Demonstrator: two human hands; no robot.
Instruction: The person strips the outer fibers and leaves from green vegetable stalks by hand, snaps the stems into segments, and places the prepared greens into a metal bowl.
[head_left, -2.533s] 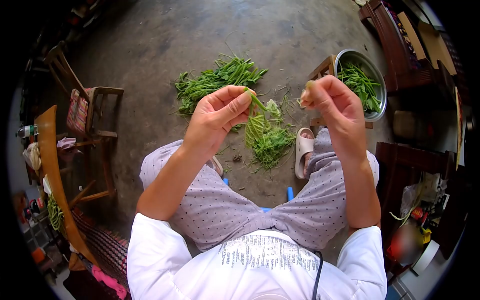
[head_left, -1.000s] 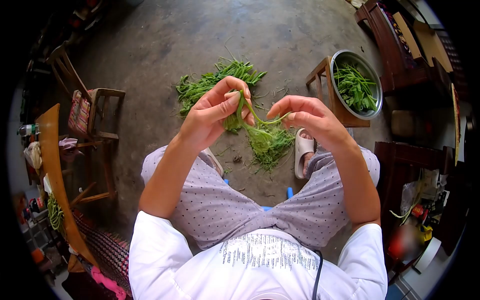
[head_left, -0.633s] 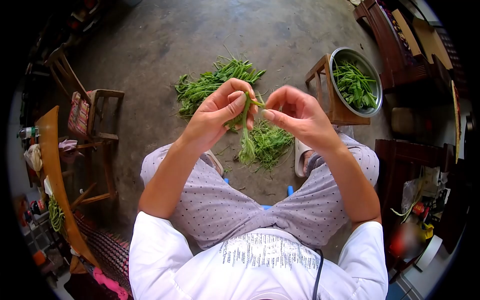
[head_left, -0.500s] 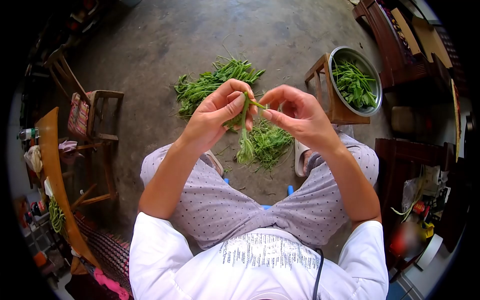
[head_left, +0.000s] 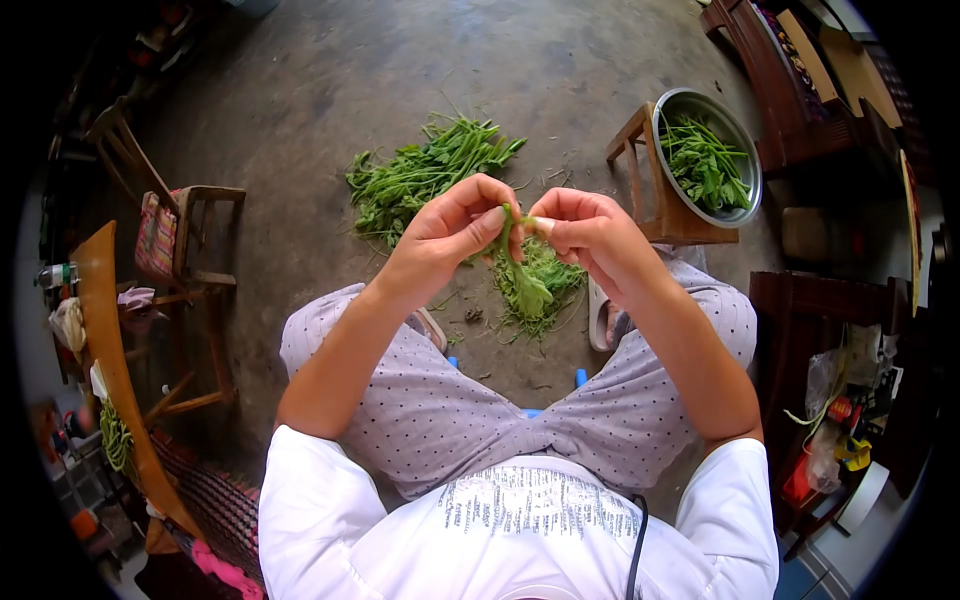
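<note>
My left hand (head_left: 455,228) pinches a green leafy stem (head_left: 515,255) between thumb and fingers, its pale leaf end hanging down. Close beside it, my right hand (head_left: 588,235) has thumb and index finger pressed together at the stem's upper part. Below both hands lies a heap of thin green peelings and scraps (head_left: 540,285) on the floor between my feet. Farther off, a larger pile of leafy green stems (head_left: 430,165) rests on the concrete.
On the right, a metal basin (head_left: 752,185) holding more greens stands on a wooden stool (head_left: 675,225). A wooden chair (head_left: 205,190) with a patterned cushion is at left, near a wooden table edge (head_left: 100,330). Dark wooden furniture (head_left: 800,150) lines the right side.
Both hands have shifted slightly. The right fingers have drawn in closer to the left ones, and the stem's leaf end has swung to the right.
</note>
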